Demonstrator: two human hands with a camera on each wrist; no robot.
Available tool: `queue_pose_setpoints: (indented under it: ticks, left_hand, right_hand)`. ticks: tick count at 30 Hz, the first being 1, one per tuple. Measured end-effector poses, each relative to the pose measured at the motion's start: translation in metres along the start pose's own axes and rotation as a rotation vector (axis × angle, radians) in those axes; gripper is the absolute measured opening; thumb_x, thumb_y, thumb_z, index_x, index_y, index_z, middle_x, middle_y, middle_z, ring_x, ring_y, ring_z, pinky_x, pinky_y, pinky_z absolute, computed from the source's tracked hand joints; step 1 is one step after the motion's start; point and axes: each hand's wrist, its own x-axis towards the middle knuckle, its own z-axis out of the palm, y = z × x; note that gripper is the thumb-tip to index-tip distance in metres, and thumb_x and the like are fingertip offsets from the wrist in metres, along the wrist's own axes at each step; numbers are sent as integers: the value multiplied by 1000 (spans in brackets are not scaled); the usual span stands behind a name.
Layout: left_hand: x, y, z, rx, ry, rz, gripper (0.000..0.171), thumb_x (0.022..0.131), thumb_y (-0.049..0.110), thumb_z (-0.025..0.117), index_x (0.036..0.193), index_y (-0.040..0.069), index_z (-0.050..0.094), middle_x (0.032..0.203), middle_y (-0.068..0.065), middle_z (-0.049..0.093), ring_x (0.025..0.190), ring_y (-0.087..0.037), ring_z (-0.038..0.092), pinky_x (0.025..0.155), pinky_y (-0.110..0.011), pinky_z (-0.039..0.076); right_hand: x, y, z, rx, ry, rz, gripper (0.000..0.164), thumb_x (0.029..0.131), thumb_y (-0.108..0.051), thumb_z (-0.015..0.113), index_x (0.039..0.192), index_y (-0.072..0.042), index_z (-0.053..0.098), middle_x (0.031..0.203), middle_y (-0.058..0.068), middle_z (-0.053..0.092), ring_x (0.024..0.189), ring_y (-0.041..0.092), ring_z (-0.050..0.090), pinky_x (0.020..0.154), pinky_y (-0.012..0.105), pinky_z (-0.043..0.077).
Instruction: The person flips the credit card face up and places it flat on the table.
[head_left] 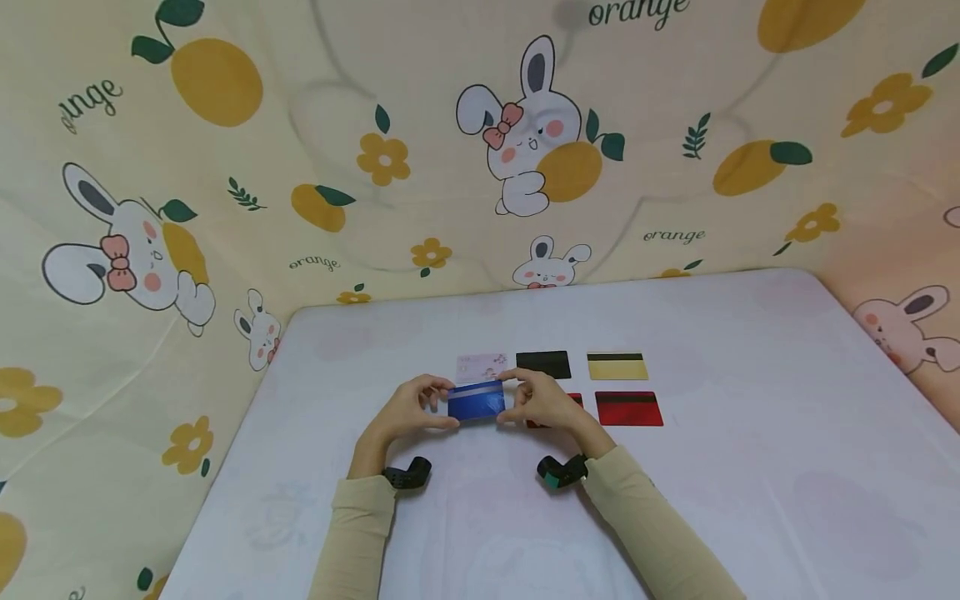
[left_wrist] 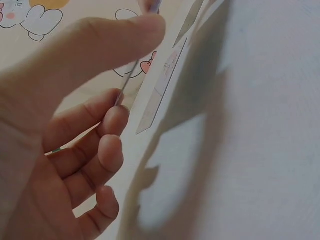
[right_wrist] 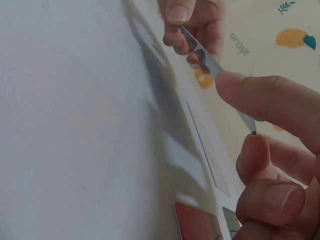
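From my end I see 1 blue card, pale stripe nr its far edge, pinched at both ends btwn L hand & R hand, raised, tilted.

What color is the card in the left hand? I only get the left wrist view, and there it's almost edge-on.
Observer: The card is blue on the side that the head view shows.
Operator: Is its other end free?
Observer: No, the right hand pinches that end between thumb and fingers.
Operator: Is there anything red on the table?
Observer: Yes, two cards: one red card in plain sight, and a second red card partly hidden behind that hand in the head view.
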Motion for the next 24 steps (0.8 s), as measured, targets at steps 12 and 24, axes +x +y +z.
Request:
queue_pose_setpoints:
  ticks: [12, 24]
  left_hand:
    - [-1, 1, 0, -5, 2, 38, 56, 70, 19, 86, 119, 6, 63, 105, -15, 63, 84, -17, 51, 69, -22, 39]
    - [-1, 7, 4, 55, 6, 83, 55, 67, 19, 87, 117, 9, 65, 106, -13, 66, 88, -19, 56, 74, -24, 42]
  right_hand:
    - [0, -2, -2, -26, 55, -122, 60, 75, -12, 81, 129, 0, 56, 61, 5, 56, 53, 3, 44, 56, 19, 36]
    - [-1, -8, -1, 80, 61, -213, 59, 74, -3, 78, 127, 5, 54, 61, -7, 49, 51, 0, 41, 52, 17, 36]
